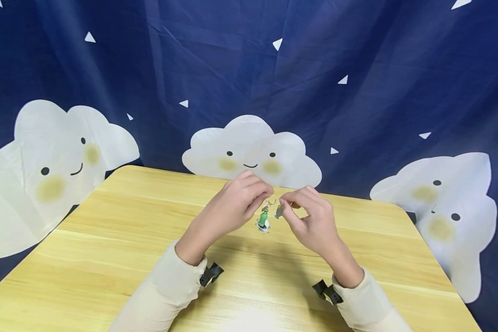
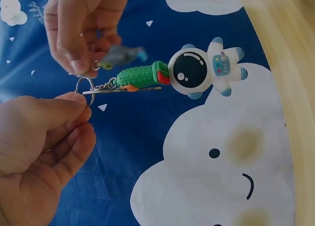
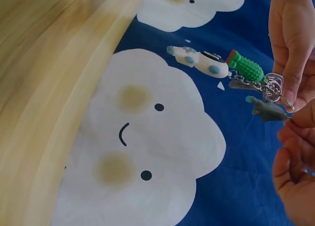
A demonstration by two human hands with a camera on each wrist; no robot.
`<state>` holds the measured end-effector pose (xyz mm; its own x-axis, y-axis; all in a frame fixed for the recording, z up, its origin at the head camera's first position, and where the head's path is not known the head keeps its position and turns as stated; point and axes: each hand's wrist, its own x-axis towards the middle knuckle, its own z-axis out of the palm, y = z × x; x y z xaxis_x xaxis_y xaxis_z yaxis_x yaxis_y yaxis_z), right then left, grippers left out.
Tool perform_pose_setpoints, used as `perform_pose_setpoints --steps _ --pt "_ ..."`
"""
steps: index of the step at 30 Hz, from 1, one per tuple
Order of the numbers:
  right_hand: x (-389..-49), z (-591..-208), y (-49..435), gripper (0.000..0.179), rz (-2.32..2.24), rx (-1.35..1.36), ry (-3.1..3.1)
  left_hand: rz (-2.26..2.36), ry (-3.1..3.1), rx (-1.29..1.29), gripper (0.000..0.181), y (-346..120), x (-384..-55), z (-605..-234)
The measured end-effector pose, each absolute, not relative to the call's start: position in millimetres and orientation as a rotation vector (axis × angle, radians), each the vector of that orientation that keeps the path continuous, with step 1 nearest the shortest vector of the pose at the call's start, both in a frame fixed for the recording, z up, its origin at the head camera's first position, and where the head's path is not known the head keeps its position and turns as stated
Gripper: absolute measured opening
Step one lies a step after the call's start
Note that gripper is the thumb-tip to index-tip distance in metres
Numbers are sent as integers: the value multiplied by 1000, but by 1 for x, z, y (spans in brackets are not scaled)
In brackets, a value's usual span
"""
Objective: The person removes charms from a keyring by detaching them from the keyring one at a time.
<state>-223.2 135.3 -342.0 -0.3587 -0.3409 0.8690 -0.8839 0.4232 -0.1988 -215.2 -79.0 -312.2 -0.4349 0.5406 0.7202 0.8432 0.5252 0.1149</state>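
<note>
Above the table, my left hand (image 1: 232,203) pinches a metal key ring (image 2: 92,94) between thumb and finger. From the ring hang a green bumpy cactus-like charm (image 2: 140,75), a white astronaut charm (image 2: 220,65) and a flat metal piece that looks like a key (image 3: 243,83). Close beside it, my right hand (image 1: 315,219) pinches the metal end of a small grey charm (image 3: 268,111) with a blue tip. This grey charm is blurred in the left wrist view and its exact shape is unclear. Whether it is linked to the ring, I cannot tell.
The light wooden table (image 1: 120,240) spreads beneath both hands. A dark blue curtain (image 1: 240,60) with smiling white clouds hangs behind its far edge. Black straps (image 1: 210,275) sit at both wrists, over the light sleeves.
</note>
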Motion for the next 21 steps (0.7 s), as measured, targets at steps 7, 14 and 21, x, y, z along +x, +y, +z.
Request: perform_pose_setpoints --steps 7,14,21 --pt "-227 -346 142 6 985 941 -2204 -640 -2153 -1084 8 -84 -216 -309" --pt "-241 -355 149 7 1111 899 -2481 -656 -2170 -1074 8 -87 -215 -306" --pt "-259 -372 153 10 1178 1060 -2745 -672 -2183 -1048 7 -89 -213 -304"
